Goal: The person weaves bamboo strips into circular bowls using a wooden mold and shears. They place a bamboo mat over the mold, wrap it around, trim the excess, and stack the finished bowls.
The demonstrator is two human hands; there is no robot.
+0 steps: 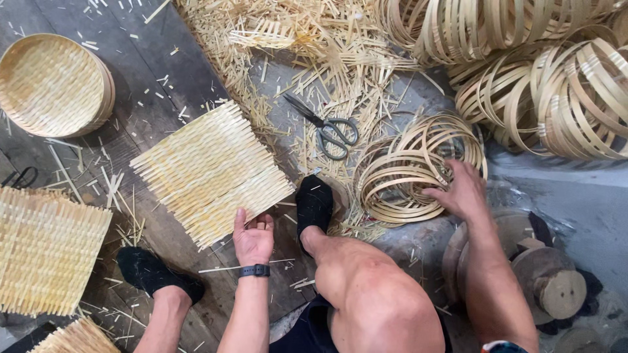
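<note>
Your bent knee (376, 287) sits nearest the lens, between both arms. Floor (150, 78): dark boards, littered with bamboo offcuts. Woven mat (209, 171) lies flat ahead of your left foot, its near corner touching your left hand (253, 236), fingers loosely open, clamped on nothing. Judged light, springy, frayed at the edges; take it by a corner or edge, thumb on top. Right hand (461, 193) rests spread on the hoops (412, 163), not closed round them; judged thin, stiff, light, apt to tangle, so lift one by its rim. Scissors (327, 127) lie just beyond. Open room is left of the mat; hoop stacks crowd the right.
</note>
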